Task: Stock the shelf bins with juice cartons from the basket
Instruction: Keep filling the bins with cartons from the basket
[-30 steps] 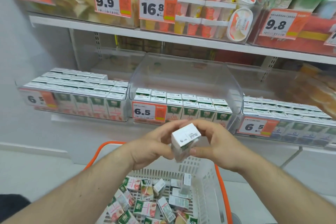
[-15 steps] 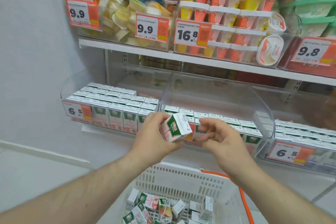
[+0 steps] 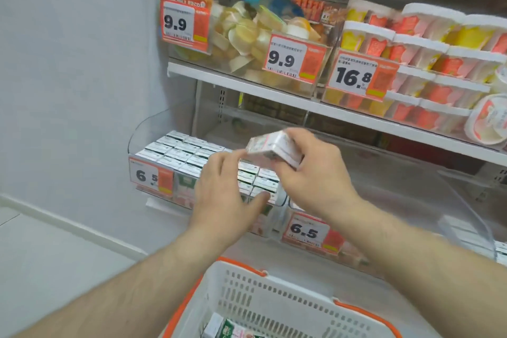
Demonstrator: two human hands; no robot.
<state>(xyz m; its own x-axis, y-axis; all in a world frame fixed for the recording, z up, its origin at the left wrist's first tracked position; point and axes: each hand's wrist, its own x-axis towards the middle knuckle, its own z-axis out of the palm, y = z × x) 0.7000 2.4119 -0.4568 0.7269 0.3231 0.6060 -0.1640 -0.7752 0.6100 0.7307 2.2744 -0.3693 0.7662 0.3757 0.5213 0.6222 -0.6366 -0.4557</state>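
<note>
Now, working left to right from the left bin [image 3: 153, 156] as my landmark: it sits nearly full of upright cartons, and my left hand [image 3: 225, 195] has let go of the juice carton [image 3: 274, 149], fingers loosely spread in front of the bin's right end. Just right of that, my right hand [image 3: 315, 173] alone grips the carton, lifted above the rows. Below, the basket [image 3: 274, 296] holds more cartons. I judge placement comes next.
</note>
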